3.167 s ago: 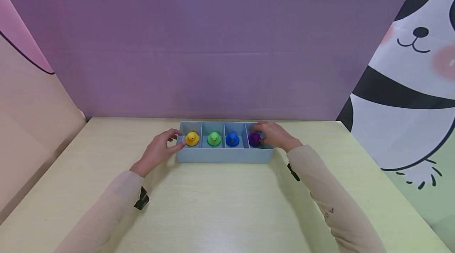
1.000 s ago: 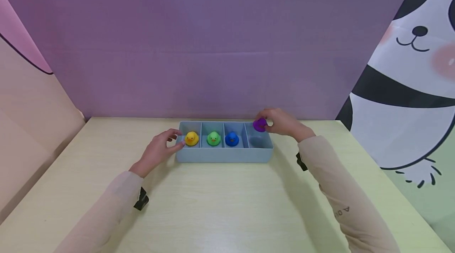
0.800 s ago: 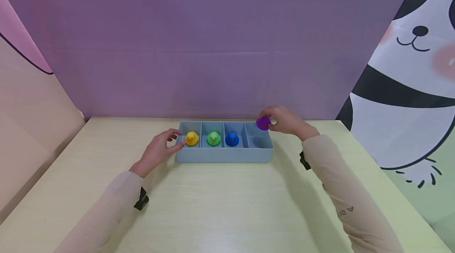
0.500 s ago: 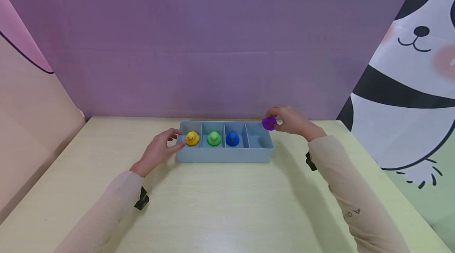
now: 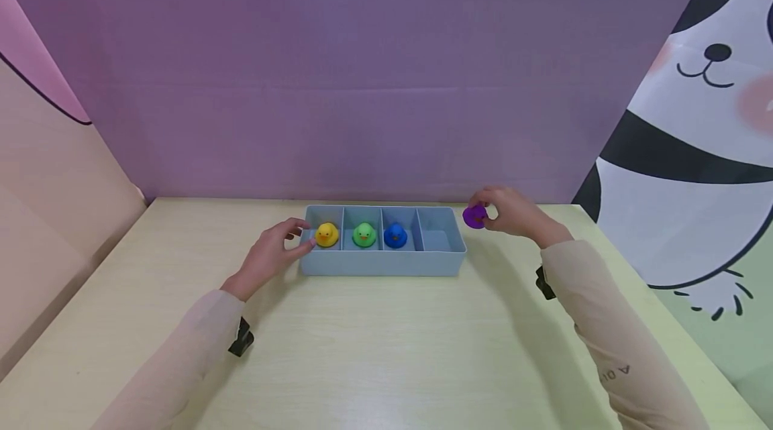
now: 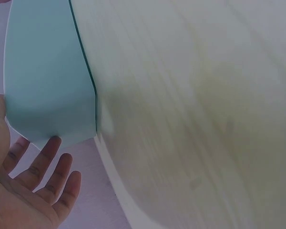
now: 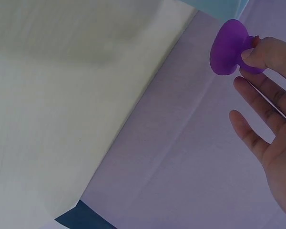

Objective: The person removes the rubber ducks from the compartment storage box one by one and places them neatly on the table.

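Observation:
A light blue box [image 5: 380, 264] with a row of compartments stands toward the back of the table. A yellow rubber duck [image 5: 327, 235], a green duck [image 5: 364, 235] and a blue duck [image 5: 395, 235] sit in separate compartments from the left; the rightmost one is bare. My left hand [image 5: 272, 254] rests at the box's left end, fingers loosely spread and touching it. Just right of the box, my right hand [image 5: 513, 212] pinches a purple rubber duck [image 7: 227, 50] between thumb and index finger, tipped with its base facing left. The other fingers stay extended.
The pale wooden table [image 5: 374, 349] meets a purple backdrop [image 5: 362, 81] right behind the box. On the right hangs a cloth with a panda picture [image 5: 694, 215]. A black band [image 5: 241, 339] shows at my left wrist.
My right hand has lifted the purple duck out of the rightmost compartment and carried it right, past the box's end. My left hand, the box and the other ducks have stayed put.

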### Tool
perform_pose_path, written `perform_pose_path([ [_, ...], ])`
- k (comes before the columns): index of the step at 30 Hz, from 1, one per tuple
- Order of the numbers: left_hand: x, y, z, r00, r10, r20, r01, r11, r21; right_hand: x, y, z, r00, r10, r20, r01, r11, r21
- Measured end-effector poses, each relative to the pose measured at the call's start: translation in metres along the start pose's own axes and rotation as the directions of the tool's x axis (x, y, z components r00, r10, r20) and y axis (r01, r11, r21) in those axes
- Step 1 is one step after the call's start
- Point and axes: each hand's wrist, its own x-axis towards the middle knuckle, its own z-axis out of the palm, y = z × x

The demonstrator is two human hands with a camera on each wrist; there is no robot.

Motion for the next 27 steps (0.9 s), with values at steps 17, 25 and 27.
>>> perform_pose_path([
  [17,0.001,-0.004,0.001,1.000,0.008,0.004,-0.008,1.000,-0.015,-0.021,0.009,0.024,0.997,0.067,0.049,-0.068,0.997,0.019],
  [25,0.000,-0.003,0.002,1.000,0.008,0.003,-0.008,1.000,-0.013,-0.027,0.012,0.039,0.996,0.058,0.066,-0.061,0.997,0.042],
  [27,0.000,-0.003,0.001,1.000,0.009,0.002,-0.009,1.000,-0.013,-0.029,0.012,0.042,0.996,0.057,0.066,-0.060,0.997,0.046],
])
